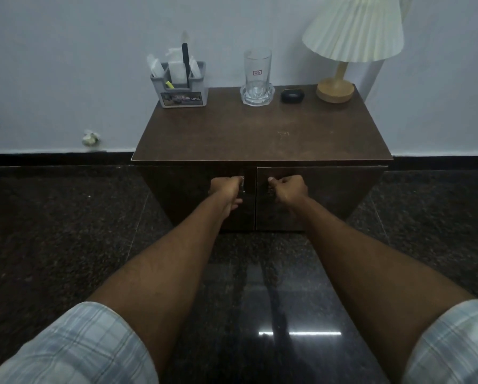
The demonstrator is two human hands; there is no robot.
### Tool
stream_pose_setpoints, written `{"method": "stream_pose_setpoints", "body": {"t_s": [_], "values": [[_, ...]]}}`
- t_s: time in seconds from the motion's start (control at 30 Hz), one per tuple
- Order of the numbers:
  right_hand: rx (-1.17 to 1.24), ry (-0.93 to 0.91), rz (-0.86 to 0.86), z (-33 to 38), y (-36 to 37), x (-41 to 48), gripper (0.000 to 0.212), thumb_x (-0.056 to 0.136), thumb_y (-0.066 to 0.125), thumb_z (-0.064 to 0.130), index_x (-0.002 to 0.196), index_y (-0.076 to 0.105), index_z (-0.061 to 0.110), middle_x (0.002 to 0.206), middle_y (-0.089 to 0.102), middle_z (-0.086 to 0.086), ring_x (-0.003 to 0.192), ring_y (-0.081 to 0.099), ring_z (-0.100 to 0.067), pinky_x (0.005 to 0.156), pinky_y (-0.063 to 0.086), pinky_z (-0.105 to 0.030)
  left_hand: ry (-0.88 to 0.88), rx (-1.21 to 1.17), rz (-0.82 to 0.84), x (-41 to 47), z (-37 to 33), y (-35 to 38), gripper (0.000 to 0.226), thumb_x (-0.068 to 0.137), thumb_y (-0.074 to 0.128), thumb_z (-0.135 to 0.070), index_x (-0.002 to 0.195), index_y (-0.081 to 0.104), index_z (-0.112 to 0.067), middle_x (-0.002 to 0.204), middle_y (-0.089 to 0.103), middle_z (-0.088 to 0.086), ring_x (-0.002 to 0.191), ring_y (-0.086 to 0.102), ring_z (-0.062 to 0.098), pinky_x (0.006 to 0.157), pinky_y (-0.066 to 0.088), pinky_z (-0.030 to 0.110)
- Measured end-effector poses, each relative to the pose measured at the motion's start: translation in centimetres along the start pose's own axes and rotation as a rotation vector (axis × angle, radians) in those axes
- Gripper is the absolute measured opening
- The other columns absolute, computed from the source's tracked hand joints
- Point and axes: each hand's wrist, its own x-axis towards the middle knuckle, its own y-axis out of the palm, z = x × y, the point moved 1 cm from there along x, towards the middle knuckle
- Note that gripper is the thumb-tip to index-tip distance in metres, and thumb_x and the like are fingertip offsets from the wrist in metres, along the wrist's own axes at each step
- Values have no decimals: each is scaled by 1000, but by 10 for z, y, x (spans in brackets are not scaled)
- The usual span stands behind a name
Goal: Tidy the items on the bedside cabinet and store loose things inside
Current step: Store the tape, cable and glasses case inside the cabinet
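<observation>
The person's left hand [226,189] curls round the left door handle [242,187], and the right hand [289,189] is closed the same way on the right door handle [271,191], most of which the fingers hide. Both grips sit side by side at the seam where the two doors meet. This suits pulling the left door [188,198] and the right door [334,198] apart together to reach the storage inside. The doors look closed, so nothing seems stored yet. Above and beyond the hands, on the bedside cabinet [260,134], the things stand in a row along the far edge. The grey organizer [181,88] is past the left hand, and the glass [257,73] on its coaster [244,95] is between the two. The small black case [292,95] and the lamp [334,91] are past the right. The case looks the likeliest loose item to go inside.
</observation>
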Motion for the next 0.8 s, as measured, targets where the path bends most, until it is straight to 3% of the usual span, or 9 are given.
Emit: {"method": "stream_pose_setpoints", "body": {"t_s": [0.23,0.4,0.5,0.57,0.63,0.8], "values": [[10,-29,-23,-7,2,4,39,87,69,42,78,73,4,78,74,-11,80,72,-28,84,59,-44,-25,-68,33,4,1,-2,36,93,64,-36,124,61,-18,113,69,5,94,70,20,92,57,39],[50,-16,-57,-7,5,1,38,87,69,42,79,72,5,69,70,-8,76,70,-26,80,58,-37,-1,-115,10,3,7,2,33,92,66,-36,120,65,-20,110,69,4,94,69,20,90,57,41],[84,-1,-102,-9,10,0,36,86,69,41,72,70,8,66,67,-2,75,67,-23,68,49,-28,67,-108,-38,7,15,8,22,93,64,-39,106,68,-21,107,71,3,94,70,20,81,58,37],[87,-7,-126,-12,12,1,37,86,68,42,63,66,14,66,66,1,75,64,-21,67,41,-24,98,-112,-68,10,20,10,19,93,64,-41,96,69,-22,101,72,2,91,71,19,71,57,34],[59,-31,-119,-15,13,3,39,88,66,45,60,64,18,69,67,0,76,62,-19,70,43,-25,108,-127,-82,13,23,10,19,91,67,-42,88,68,-24,93,71,0,84,71,16,68,57,32],[-1,-43,-93,-15,10,6,39,88,65,47,60,66,20,66,66,6,78,64,-17,67,38,-23,56,-135,-90,14,20,5,24,87,73,-41,99,67,-22,93,69,-1,83,69,14,60,56,28]]}}
